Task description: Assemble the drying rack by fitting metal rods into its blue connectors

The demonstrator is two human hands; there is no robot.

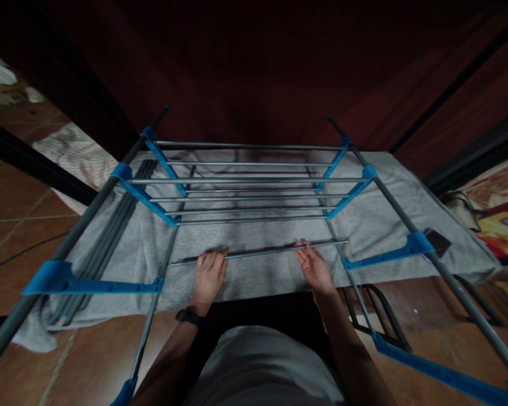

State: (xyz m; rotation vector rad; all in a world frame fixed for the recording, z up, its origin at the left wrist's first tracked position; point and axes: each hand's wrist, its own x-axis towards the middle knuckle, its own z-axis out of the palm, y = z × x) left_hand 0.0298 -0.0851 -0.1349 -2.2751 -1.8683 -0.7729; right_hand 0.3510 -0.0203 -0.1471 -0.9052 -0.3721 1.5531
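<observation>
Several loose grey rods (pixel 110 237) lie side by side at the left of the cloth-covered bench (pixel 275 279), inside the thick left pole (pixel 95 213) of a rack frame. The near-left blue bracket (pixel 101 285) reaches inward from that pole and crosses over their near ends.

In the middle, the left hand (pixel 211 273), with a dark watch (pixel 189 317) at its wrist, has its fingers curled over a single grey rod (pixel 262 252). That rod spans the open part of the frame, on the near side of the fitted crossbars (pixel 245 180), its right end slightly farther away than its left. Toward its other end, the right hand (pixel 313 265) is turned partly upward, fingers and thumb closed lightly around the rod.

Farther right, the near-right blue bracket (pixel 385 255) joins the thick right pole (pixel 394 206); a small dark item (pixel 438 243) sits just beside the joint.

With the rod slanted, one end could probably meet a bracket before the other and bind or slip off. Pulling the side poles apart might work the crossbars loose, since they seem to rest only in the blue plastic. A sideways swing could also knock the frame, and the cloth may slide beneath it.

I can read no writing on the rods or brackets. At the far right edge, a red and yellow package (pixel 503 228) bears a dark oval mark, its lettering too blurred to make out.
</observation>
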